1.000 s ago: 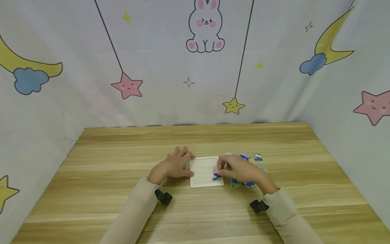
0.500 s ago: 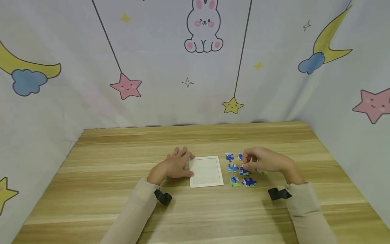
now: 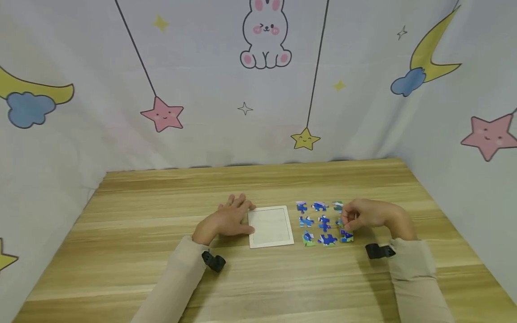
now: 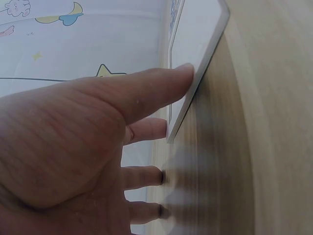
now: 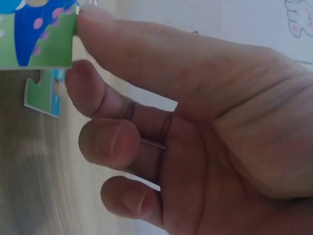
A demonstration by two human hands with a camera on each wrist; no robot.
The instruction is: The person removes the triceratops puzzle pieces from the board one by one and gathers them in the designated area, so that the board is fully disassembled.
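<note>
My left hand lies with fingers spread at the left side of a pale square puzzle tray. In the left wrist view its thumb rests on the tray's rim, and two fingertips touch the table. My right hand is at the right end of the laid-out pieces. Its thumb and index finger pinch a blue and green jigsaw piece by the edge, low over the table in the front right corner of the group. The other fingers are curled loosely, and another piece shows just beyond.
Several blue jigsaw pieces lie in rows on the wooden table, right of the tray. A white curtain with printed stars, moons and a rabbit surrounds the table at the back and sides.
My right hand has carried the jigsaw piece from the tray's right side across to the right end of the rows. My left hand has stayed at the tray.
</note>
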